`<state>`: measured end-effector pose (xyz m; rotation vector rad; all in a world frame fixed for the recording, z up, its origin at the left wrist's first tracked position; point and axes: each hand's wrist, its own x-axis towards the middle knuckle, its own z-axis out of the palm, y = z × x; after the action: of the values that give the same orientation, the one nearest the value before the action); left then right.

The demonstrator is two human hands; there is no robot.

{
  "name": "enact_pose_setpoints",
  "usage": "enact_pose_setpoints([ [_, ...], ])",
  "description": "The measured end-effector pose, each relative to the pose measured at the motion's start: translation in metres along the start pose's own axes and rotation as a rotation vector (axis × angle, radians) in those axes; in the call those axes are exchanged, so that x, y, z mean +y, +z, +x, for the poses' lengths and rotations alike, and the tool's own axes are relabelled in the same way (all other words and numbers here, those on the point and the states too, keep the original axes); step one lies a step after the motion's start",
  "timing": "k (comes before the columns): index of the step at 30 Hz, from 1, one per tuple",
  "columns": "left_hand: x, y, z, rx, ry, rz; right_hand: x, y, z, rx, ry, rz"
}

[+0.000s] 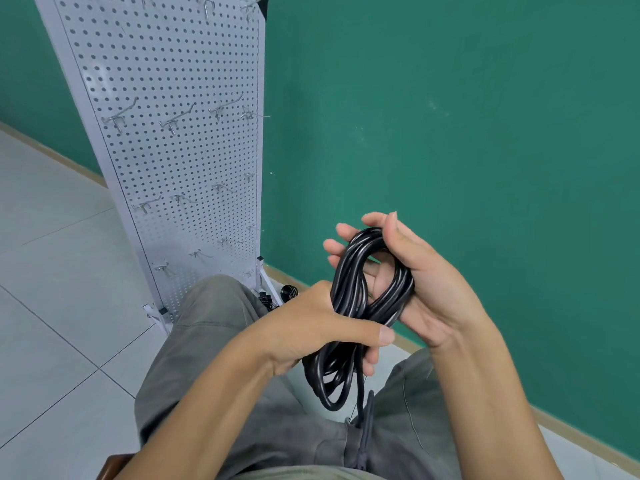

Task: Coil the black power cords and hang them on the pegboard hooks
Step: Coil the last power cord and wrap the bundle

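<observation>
A coiled black power cord point(349, 289) is held between both hands in front of me. My right hand point(426, 285) curls round the top loops of the coil. My left hand point(311, 327) grips the middle of the coil, and its lower loops hang down over my lap. The white pegboard point(166, 150) stands upright to the left, against the green wall, with several bare metal hooks point(173, 121) in rows. More black cord point(289, 292) lies on the floor at the pegboard's foot, partly hidden by my knee.
I sit with grey trousers point(207, 341) filling the lower view. White floor tiles point(52, 289) spread to the left. The green wall point(450, 133) lies behind and to the right. The pegboard's feet point(156, 313) stick out on the floor.
</observation>
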<state>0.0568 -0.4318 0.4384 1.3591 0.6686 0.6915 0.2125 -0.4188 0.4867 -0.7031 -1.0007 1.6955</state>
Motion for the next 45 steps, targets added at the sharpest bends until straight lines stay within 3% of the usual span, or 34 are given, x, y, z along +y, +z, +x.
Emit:
enact_pose_setpoints([
  [9, -0.008, -0.005, 0.001, -0.242, -0.009, -0.257, 0.008, 0.001, 0.007, -0.14, -0.049, 0.206],
  [12, -0.011, -0.003, 0.001, -0.225, -0.019, -0.264, 0.012, -0.004, 0.012, -0.139, -0.049, 0.187],
  [17, -0.019, -0.007, 0.006, -0.065, -0.002, -0.336, 0.019, -0.011, 0.029, -0.076, -0.01, 0.038],
  [24, -0.014, -0.04, 0.007, 0.373, 0.146, -0.517, 0.069, -0.002, 0.033, -0.155, 0.248, -0.06],
  [28, -0.007, -0.065, 0.0, 0.688, 0.246, -0.538, 0.097, 0.003, 0.03, -0.259, 0.338, -0.43],
  [31, -0.004, -0.081, -0.005, 0.855, 0.334, -0.598, 0.102, 0.005, 0.027, -0.214, 0.36, -0.675],
  [38, -0.014, -0.108, -0.012, 1.285, 0.421, -0.56, 0.101, 0.015, 0.018, -0.234, 0.164, -1.069],
  [45, -0.027, -0.097, -0.001, 1.325, 0.393, -0.371, 0.067, 0.032, 0.012, -0.233, -0.014, -1.191],
])
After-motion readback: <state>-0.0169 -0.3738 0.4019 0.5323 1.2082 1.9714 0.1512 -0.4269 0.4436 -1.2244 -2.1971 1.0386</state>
